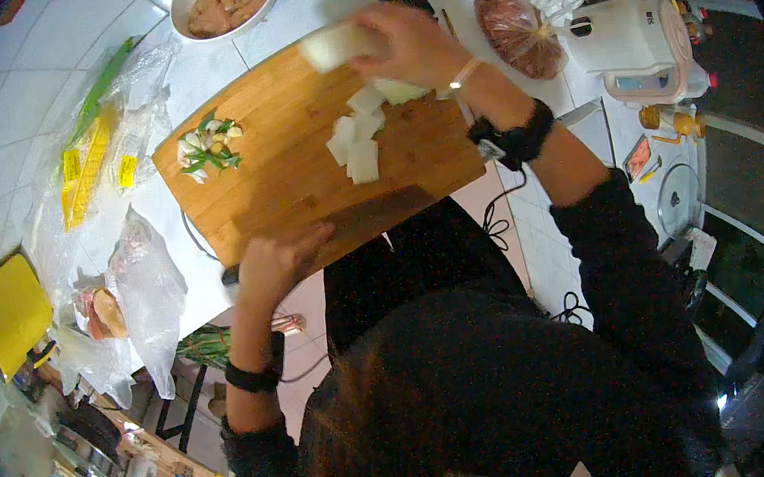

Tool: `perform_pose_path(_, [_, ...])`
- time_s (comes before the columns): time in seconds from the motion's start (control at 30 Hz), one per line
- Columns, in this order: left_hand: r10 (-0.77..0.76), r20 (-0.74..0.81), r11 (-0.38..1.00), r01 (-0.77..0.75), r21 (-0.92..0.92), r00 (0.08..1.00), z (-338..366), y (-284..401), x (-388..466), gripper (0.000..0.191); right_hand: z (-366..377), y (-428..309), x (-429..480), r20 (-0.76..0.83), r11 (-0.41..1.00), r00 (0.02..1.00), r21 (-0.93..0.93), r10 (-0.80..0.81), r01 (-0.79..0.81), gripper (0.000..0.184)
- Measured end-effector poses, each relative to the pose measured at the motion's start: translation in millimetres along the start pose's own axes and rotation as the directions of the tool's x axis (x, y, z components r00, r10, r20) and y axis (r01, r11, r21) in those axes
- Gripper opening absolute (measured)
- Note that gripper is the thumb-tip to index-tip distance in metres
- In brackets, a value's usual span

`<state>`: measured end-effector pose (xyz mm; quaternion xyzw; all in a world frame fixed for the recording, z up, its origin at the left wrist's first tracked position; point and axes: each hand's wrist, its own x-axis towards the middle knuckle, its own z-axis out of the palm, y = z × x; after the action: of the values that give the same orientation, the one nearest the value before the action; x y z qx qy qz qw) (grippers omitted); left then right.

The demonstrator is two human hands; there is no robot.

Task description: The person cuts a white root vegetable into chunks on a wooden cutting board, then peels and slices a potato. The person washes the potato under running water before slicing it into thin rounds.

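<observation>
My right hand (401, 43), blurred by motion, holds a pale whitish-green vegetable chunk (330, 48) over the far edge of a wooden cutting board (274, 116). Beneath that hand lies another pale piece (401, 90). Thin, flat pale slices (360, 130) overlap in a loose heap on the board's right half. My left hand (277, 262) is at the near left edge, around what looks like a kitchen knife; its dark blade (386, 213) reaches right along the near edge, and the handle is mostly hidden. Chopped green and white pieces (210, 147) sit at the board's left.
A white bowl of raw meat (228, 3) stands beyond the board. To the right are a tied bag of reddish-brown food (518, 32) and a white appliance (622, 37). Plastic bags (147, 274) and a yellow package (86, 167) lie left. Cables (495, 224) hang below the tabletop.
</observation>
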<state>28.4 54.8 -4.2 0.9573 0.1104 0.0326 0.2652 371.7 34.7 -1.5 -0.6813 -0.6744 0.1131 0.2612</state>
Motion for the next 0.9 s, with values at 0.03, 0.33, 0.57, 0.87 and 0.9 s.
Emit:
perform_pose_path(0.03, [-0.012, 0.023, 1.0, 0.012, 0.021, 1.0, -3.1, -5.9, 11.0, 0.032, -14.7, 6.2, -11.2, -0.028, 0.99, 0.992, 0.07, 0.126, -0.124, 0.047])
perform_pose_path(0.33, [-0.114, 0.0, 0.993, 0.114, -0.04, 0.994, -9.0, -34.3, 91.3, 0.035, -63.3, 3.3, -140.0, 0.068, 0.788, 0.834, 0.293, 0.547, -0.541, 0.057])
perform_pose_path(0.57, [-0.269, -0.024, 0.944, 0.258, -0.206, 0.963, 1.0, -7.2, 57.7, 0.032, -15.3, -11.1, -161.1, 0.029, 0.96, 0.959, -0.023, 0.281, -0.28, 0.055])
perform_pose_path(0.87, [-0.414, -0.054, 0.894, 0.394, -0.211, 0.909, 10.2, 27.7, 29.5, 0.034, 3.6, -26.9, -175.3, 0.155, 0.981, 0.971, -0.1, 0.183, -0.169, 0.054])
perform_pose_path(0.9, [-0.399, -0.07, 0.899, 0.374, -0.227, 0.914, 13.2, 29.2, 30.2, 0.034, 3.7, -24.4, -179.9, 0.111, 0.982, 0.984, -0.142, 0.139, -0.123, 0.055])
